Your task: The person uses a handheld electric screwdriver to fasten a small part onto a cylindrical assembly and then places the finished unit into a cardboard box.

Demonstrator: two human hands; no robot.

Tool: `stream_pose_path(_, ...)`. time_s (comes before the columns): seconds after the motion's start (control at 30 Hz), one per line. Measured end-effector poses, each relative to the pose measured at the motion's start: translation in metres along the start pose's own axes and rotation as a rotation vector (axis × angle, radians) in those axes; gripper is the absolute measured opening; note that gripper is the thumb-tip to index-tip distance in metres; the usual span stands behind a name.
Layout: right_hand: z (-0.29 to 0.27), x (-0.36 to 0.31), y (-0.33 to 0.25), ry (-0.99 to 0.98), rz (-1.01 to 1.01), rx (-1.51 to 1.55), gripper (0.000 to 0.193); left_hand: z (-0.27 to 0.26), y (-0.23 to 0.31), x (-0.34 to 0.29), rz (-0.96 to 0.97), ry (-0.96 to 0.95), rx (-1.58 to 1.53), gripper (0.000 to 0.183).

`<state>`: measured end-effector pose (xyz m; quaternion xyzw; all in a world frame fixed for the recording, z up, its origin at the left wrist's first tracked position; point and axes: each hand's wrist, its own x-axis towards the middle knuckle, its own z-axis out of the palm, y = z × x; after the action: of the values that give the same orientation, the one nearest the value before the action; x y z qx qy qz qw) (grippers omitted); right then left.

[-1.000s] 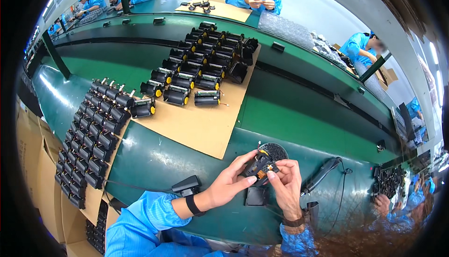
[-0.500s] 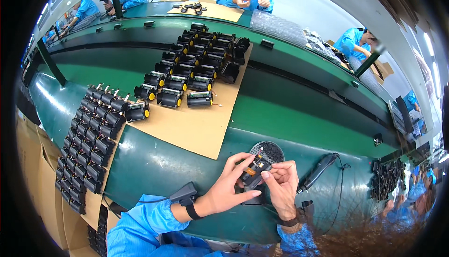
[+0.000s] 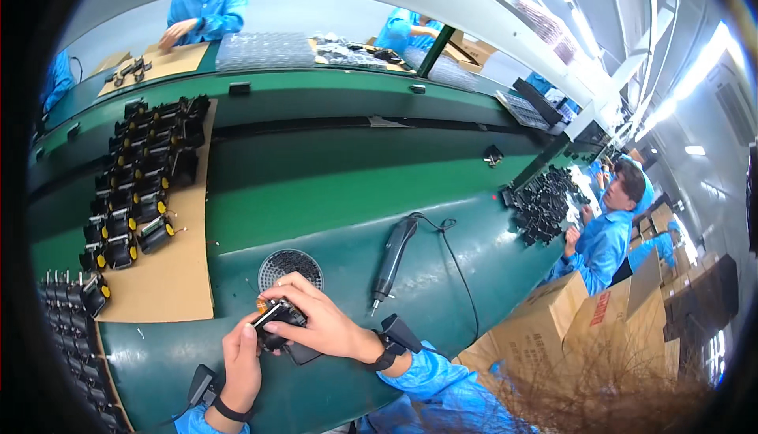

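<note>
Between my two hands is a small black plastic assembly point(image 3: 282, 325) with a pale, shiny strip along one edge and a bit of orange at its top. My left hand point(image 3: 241, 359) pinches its near left side, thumb upward. Over its right side curl the fingers of my right hand point(image 3: 322, 322), the thumb pressed on its face. Just beyond them stands a round dish point(image 3: 319, 274) of tiny dark pieces, perhaps screws. A black electric screwdriver point(image 3: 393, 259) with a cord lies to the right, touched by neither hand.
Rows of black housings with yellow round parts point(image 3: 122, 251) stand on a cardboard sheet point(image 3: 178, 292) at left. More black parts point(image 3: 67, 315) fill the lower left. A heap of black pieces point(image 3: 545, 205) lies at right, near a seated person point(image 3: 604, 236) and cardboard boxes point(image 3: 545, 319).
My view has swung to the right, so the bench things appear further left. Both hands still hold the black assembly, which is turned differently, and my right hand now covers more of it.
</note>
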<state>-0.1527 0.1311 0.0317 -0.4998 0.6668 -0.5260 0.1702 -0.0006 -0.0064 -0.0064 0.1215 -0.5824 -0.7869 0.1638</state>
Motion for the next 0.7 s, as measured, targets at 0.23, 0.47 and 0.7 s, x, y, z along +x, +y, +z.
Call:
stream_pose_path(0.23, -0.004, -0.007, 0.010, -0.022, 0.062, 0.015, 0.048, 0.018, 0.016, 0.001, 0.023, -0.017, 0.072, 0.052)
stream_pose_path(0.47, -0.025, -0.010, -0.007, -0.047, 0.156, 0.102, 0.071, 0.007, 0.019, 0.007, 0.379, -0.125, 0.459, 0.040)
stream_pose_path(0.7, -0.016, -0.009, -0.028, -0.014, 0.495, 0.058, 0.065, 0.015, 0.043, -0.003, 0.305, 0.033, 0.538, 0.052)
